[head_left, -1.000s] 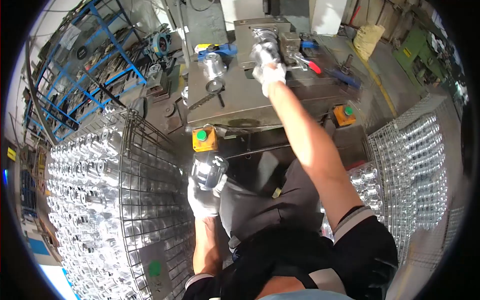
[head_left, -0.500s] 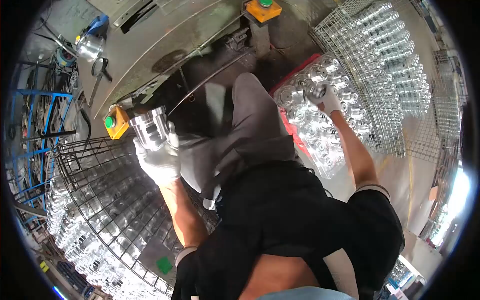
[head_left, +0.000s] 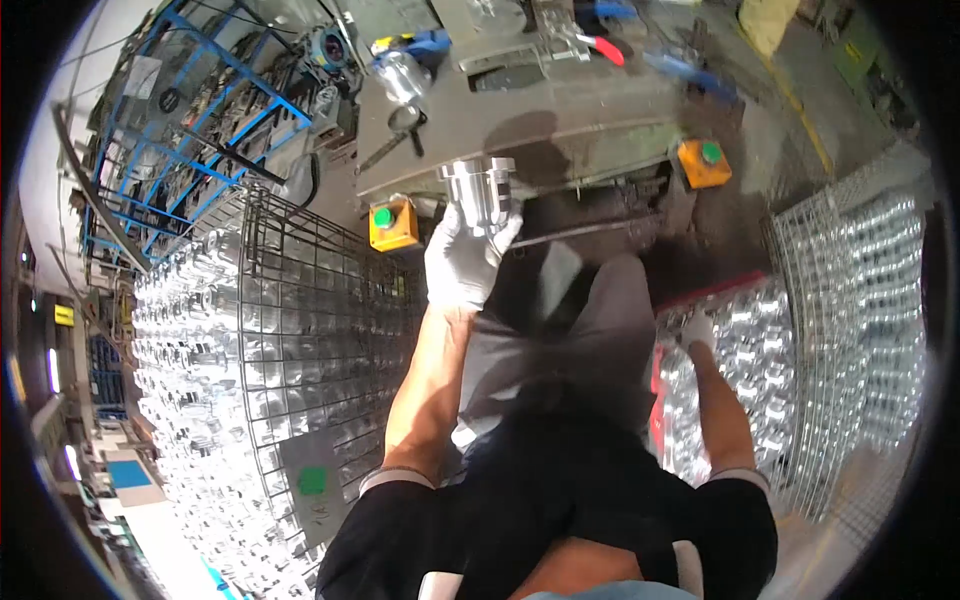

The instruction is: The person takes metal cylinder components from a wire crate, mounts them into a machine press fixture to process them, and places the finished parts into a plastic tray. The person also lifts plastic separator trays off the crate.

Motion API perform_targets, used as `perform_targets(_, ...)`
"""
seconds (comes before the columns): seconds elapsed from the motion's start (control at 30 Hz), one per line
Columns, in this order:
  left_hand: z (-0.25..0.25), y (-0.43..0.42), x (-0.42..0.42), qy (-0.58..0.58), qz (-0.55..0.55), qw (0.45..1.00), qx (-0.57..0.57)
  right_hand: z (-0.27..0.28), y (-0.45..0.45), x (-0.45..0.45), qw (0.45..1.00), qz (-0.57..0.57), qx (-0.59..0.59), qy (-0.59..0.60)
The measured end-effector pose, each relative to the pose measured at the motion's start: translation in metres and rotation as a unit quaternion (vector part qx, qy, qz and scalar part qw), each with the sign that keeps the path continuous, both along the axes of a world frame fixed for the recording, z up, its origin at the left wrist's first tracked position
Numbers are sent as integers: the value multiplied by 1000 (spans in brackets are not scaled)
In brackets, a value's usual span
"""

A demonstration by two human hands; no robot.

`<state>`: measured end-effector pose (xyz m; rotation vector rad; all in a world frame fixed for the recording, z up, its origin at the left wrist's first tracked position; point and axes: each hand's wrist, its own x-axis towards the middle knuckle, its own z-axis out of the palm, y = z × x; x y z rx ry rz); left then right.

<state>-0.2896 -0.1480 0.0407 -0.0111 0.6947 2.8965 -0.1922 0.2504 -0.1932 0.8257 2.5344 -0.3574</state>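
My left hand [head_left: 462, 265], in a white glove, is closed around the lower part of a shiny flanged metal cylinder [head_left: 478, 192]. The cylinder stands upright in my fingers, its wide rim on top and a slot in its side. It is in front of the workbench edge. My right hand [head_left: 698, 328], also gloved, is down at the left side of a red-edged crate [head_left: 715, 289] full of shiny metal parts [head_left: 752, 365]. Its fingers are blurred and partly hidden among the parts, so I cannot make out their grip.
A workbench [head_left: 590, 115] holds a ring-shaped tool [head_left: 405, 118] and red-handled pliers [head_left: 603, 48]. Orange boxes with green buttons [head_left: 393, 224] sit at its front. Wire cages of metal parts stand left [head_left: 320, 340] and right [head_left: 800, 260]. A blue rack [head_left: 205, 90] stands behind.
My view has swung left, so the bench and left cage fill more of it. My left hand still holds the cylinder up; my right hand remains at the crate.
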Motion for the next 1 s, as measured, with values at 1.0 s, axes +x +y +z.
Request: perform_targets(1.0, 44, 71, -265, -20, 54, 998, -35, 124, -69, -46, 902, 82, -274, 324)
